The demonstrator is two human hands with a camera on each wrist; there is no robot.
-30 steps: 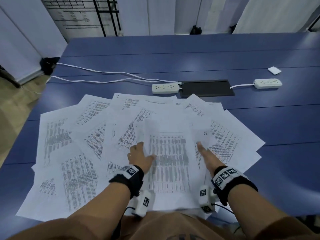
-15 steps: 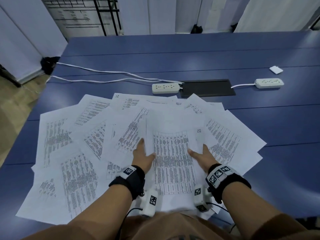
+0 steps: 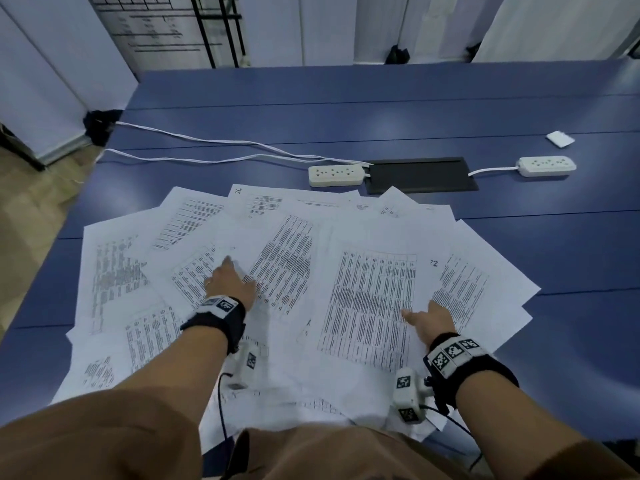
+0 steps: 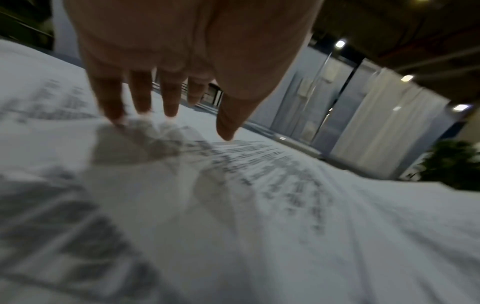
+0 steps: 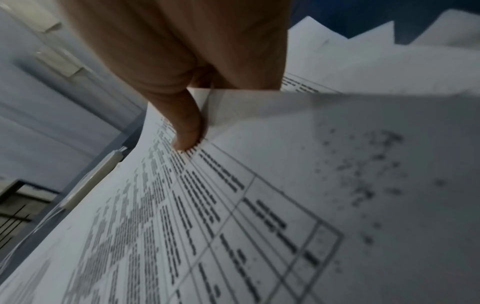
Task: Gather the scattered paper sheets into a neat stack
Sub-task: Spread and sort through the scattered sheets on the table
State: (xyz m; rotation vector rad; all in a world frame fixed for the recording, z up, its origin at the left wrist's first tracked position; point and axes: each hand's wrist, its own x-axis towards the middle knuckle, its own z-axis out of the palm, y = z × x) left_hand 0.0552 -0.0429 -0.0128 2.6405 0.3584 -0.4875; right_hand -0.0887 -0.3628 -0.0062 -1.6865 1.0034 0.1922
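- Left hand (image 3: 228,284) lay flat, fingers (image 4: 141,93) straight, on paper sheets (image 3: 194,244) left of the table sheet (image 3: 372,306).
- Right hand (image 3: 429,320) pinched the table sheet's right edge, thumb (image 5: 185,123) on top.

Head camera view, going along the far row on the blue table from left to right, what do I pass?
White cables → cream power strip → black rectangular floor-box lid → second cream power strip.

My head view is evenly lit from above, edges bowed by the wide lens. Both wrist views run dim and motion-smeared; the left hand (image 4: 187,61) throws soft shadows on blurred paper sheets (image 4: 259,226).
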